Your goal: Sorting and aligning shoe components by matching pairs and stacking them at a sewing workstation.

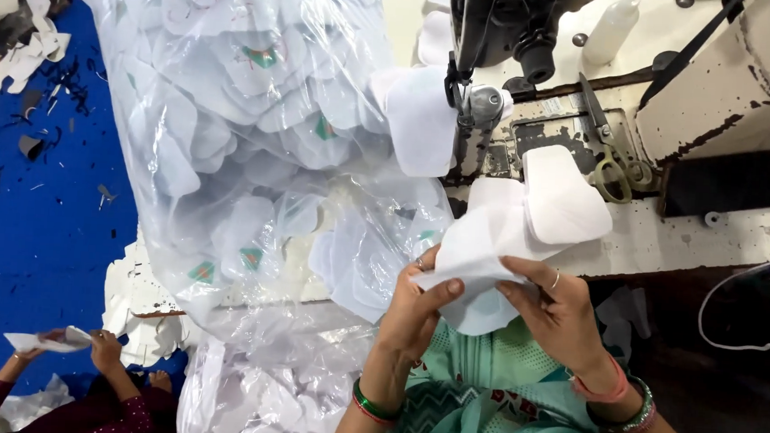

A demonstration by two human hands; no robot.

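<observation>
Both hands raised, left hand (pixel 417 306) and right hand (pixel 549 306) pinching white fabric piece (pixel 480 248)

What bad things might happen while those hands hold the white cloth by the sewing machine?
The left hand and right hand pinch a white cloth piece close to the sewing machine, so fingers might get too near the needle area. The scissors lie close by and might snag cloth or get knocked off. The full plastic bag leans on the table edge and might slide down.
</observation>
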